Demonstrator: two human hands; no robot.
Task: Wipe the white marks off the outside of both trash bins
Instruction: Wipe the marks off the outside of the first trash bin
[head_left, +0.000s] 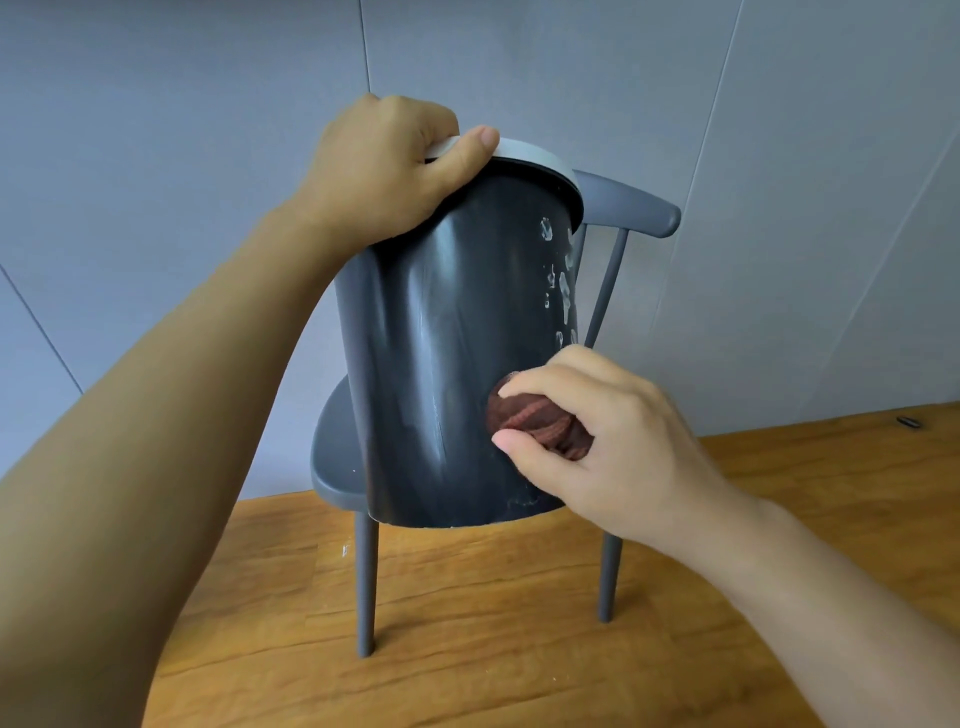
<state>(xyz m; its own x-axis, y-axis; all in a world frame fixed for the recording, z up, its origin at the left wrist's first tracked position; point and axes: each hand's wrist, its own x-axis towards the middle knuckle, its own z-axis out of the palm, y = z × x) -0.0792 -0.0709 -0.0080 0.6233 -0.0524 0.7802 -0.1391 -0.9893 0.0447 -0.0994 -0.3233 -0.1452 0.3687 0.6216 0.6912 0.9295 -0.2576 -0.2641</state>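
A dark grey trash bin with a light grey rim is held up, tilted, in front of a chair. My left hand grips its rim at the top left, thumb over the edge. White marks streak the bin's upper right side, and faint smears run down its middle. My right hand pinches a bunched brown cloth and presses it against the bin's lower right wall. Only one bin is in view.
A grey chair stands right behind the bin on a wooden floor. A grey panelled wall is at the back. A small dark object lies on the floor at the far right.
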